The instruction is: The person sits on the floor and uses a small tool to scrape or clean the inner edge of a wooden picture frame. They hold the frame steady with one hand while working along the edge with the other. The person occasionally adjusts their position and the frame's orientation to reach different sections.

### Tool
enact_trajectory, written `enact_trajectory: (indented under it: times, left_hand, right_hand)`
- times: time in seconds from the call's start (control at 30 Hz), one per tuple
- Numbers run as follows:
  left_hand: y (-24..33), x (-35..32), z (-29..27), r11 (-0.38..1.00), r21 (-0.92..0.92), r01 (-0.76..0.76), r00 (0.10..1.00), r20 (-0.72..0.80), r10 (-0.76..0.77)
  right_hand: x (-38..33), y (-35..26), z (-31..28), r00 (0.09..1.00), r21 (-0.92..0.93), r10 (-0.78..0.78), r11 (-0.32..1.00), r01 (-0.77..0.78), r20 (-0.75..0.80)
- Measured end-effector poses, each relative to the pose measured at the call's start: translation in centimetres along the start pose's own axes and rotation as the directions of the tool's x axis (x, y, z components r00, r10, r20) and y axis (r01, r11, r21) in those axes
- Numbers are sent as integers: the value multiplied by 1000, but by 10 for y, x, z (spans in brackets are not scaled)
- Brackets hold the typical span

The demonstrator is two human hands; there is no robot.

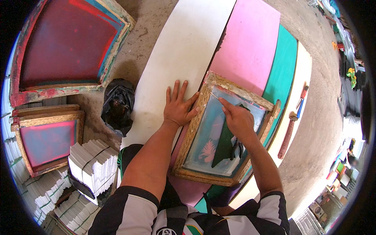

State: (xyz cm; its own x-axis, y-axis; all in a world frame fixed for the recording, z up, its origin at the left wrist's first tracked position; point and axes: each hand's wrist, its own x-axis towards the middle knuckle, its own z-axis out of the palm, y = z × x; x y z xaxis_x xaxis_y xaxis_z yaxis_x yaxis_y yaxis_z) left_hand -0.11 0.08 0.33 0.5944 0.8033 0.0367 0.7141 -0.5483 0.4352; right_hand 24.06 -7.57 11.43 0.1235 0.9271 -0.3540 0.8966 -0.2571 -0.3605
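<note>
The rectangular wooden screen frame (204, 177) lies over the striped boards (244, 43), its long axis running away from the person and slightly right. The left hand (179, 105) spreads flat at its left rail; the right hand (239, 120) pinches a thin, pale, stick-like tool (215, 96), tip pointing up-left.

Leaning over panels (184, 43), spreading the left hand (179, 109) at the left edge of a frame (203, 177) lying atop them and holding the right hand (239, 120) over it. Having a hammer (286, 139) on the panels to the right, a bag (117, 107) on the floor (140, 47) just left of them, paper stacks (92, 160) farther left, a second frame (51, 117) beyond those and a third frame (58, 90) behind that.
</note>
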Motion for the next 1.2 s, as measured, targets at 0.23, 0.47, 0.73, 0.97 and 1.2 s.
enact_trajectory:
  times: [0.23, 0.47, 0.73, 0.97, 1.2]
  left_hand:
    - [1, -1, 0, 1000, -3, 6, 1000, 9, -6]
    - [1, 0, 3, 1000, 25, 1, 1000, 9, -1]
    - [2, 0, -1, 998, 67, -18, 1000, 10, 18]
    - [1, 3, 8, 995, 86, -55, 997, -52, 60]
    - [0, 0, 1, 999, 35, -27, 1000, -13, 28]
  right_hand:
    - [0, -4, -2, 1000, -63, -20, 998, 21, 7]
    - [1, -25, -5, 997, -380, 26, 925, 5, 77]
    - [8, -6, -2, 991, -53, 5, 999, 2, 134]
    - [16, 50, 57, 987, 599, -131, 785, 158, -89]
    - [11, 25, 22, 994, 168, -55, 985, 39, 93]
